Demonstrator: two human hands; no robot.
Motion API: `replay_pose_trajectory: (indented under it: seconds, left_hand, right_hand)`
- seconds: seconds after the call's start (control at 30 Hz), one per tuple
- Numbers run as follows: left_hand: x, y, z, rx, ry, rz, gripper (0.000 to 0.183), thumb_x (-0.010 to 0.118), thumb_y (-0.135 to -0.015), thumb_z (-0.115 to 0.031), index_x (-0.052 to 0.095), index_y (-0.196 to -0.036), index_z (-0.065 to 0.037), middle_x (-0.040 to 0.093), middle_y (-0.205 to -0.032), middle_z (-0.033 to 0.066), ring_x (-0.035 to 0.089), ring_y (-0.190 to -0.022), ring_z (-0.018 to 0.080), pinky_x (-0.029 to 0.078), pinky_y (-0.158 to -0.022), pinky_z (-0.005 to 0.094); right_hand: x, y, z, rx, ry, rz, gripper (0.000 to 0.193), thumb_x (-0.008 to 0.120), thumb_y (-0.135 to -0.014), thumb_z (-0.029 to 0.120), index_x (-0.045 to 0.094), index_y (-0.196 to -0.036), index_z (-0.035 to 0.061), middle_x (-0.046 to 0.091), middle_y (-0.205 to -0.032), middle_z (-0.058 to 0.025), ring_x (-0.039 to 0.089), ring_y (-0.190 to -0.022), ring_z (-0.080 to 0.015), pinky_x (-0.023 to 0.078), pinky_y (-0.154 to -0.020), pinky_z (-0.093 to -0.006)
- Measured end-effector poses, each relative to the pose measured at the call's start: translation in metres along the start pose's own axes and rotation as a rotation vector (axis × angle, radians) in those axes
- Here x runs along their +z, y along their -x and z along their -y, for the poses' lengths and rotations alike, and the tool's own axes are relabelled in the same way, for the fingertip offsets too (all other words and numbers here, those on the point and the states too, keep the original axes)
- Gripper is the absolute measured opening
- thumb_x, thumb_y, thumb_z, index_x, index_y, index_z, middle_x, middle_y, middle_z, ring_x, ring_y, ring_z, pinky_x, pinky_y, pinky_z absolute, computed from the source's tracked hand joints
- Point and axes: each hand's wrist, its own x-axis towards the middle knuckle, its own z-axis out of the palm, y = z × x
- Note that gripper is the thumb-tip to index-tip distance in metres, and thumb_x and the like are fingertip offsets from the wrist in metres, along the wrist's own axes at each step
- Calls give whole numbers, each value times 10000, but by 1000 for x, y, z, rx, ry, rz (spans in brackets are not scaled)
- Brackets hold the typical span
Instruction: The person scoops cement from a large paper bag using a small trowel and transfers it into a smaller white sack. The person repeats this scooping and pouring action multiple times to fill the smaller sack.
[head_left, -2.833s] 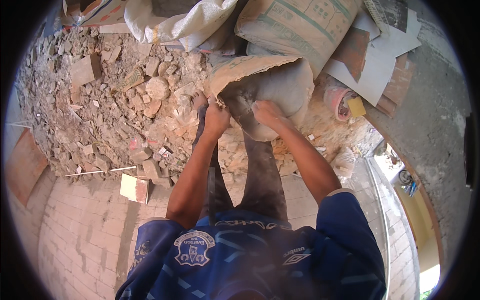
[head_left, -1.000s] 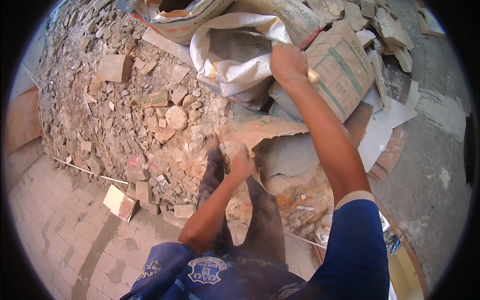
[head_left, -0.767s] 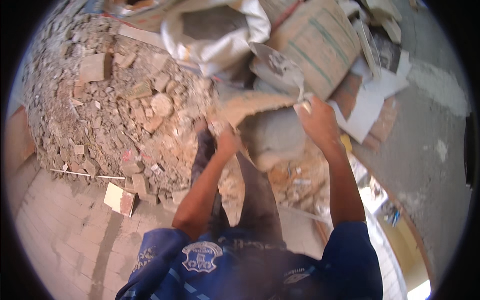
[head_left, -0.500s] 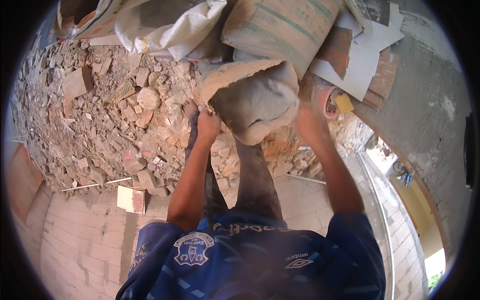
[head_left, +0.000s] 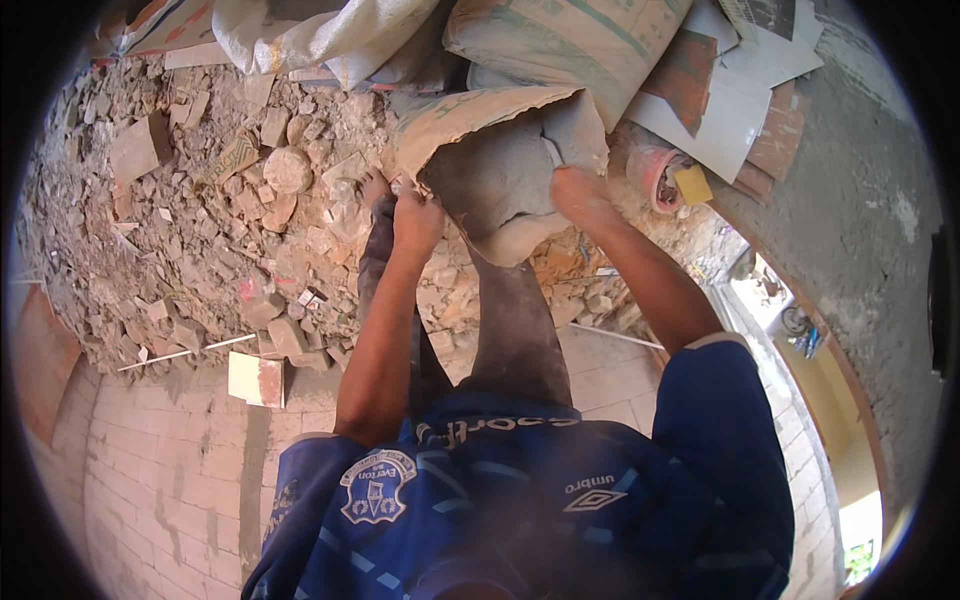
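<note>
An open brown paper sack (head_left: 478, 120) stands in front of me with its mouth toward me. Its torn rim is uneven, and grey powder coats the inside. My left hand (head_left: 417, 218) is closed on the left edge of the rim. On the right side, my right hand (head_left: 583, 196) is closed over the rim, with its fingertips partly hidden inside the mouth. One of my feet (head_left: 377, 187) shows on the rubble just beyond my left hand.
Broken rubble (head_left: 190, 250) spreads to the left. A full paper sack (head_left: 560, 50) and a white woven sack (head_left: 310, 45) lie behind. At right are a pink bucket (head_left: 652, 178), a yellow sponge-like block (head_left: 692, 185) and flat sheets (head_left: 720, 130). Tiled floor (head_left: 170, 450) is nearest.
My right hand has moved left from the sack's outer right side onto its rim. The grey inside of the sack shows a different shape. My left hand keeps its hold.
</note>
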Motion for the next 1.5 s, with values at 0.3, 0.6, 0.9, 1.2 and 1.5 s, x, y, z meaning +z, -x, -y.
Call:
replay_pose_trajectory:
  seconds: [0.3, 0.6, 0.9, 1.2, 1.5]
  left_hand:
    - [7, -12, 32, -185, 69, 33, 500, 574, -872, -57, 436, -1351, -23, 671, -1118, 204, 661, -1020, 318, 492, -852, 364]
    - [8, -10, 27, -114, 132, 22, 423, 589, -870, -66, 484, -1275, -6, 655, -1128, 238, 632, -1065, 362, 481, -876, 382]
    - [2, -10, 40, -117, 113, 58, 463, 547, -871, -3, 453, -1324, -5, 658, -1135, 184, 654, -984, 286, 492, -836, 339]
    - [-23, 5, 6, -305, 396, 183, 521, 478, -857, 77, 458, -1358, -63, 615, -934, 18, 509, -620, 75, 404, -519, 237]
    - [-13, 4, 10, -193, 351, 115, 135, 511, -887, -21, 518, -984, -114, 469, -599, -6, 366, -404, 72, 270, -343, 240]
  right_hand:
    - [2, 19, 46, -113, -99, 184, 286, 481, -851, 102, 703, -988, -16, 664, -1078, -259, 646, -1027, -414, 517, -883, -466]
    - [26, 14, 48, -197, -144, 192, 279, 479, -868, 141, 696, -915, -29, 676, -1015, -242, 657, -959, -424, 517, -862, -496]
    - [42, 15, 33, -595, -48, 141, 289, 469, -895, 175, 682, -897, -19, 677, -974, -214, 648, -930, -403, 513, -844, -464]
    - [25, 27, 26, -291, -429, 175, 341, 457, -915, 285, 646, -931, 2, 649, -991, -246, 597, -991, -430, 459, -882, -488]
    - [19, 26, -9, -310, -444, 64, 327, 443, -917, 265, 616, -905, -13, 636, -974, -252, 588, -953, -442, 460, -831, -494]
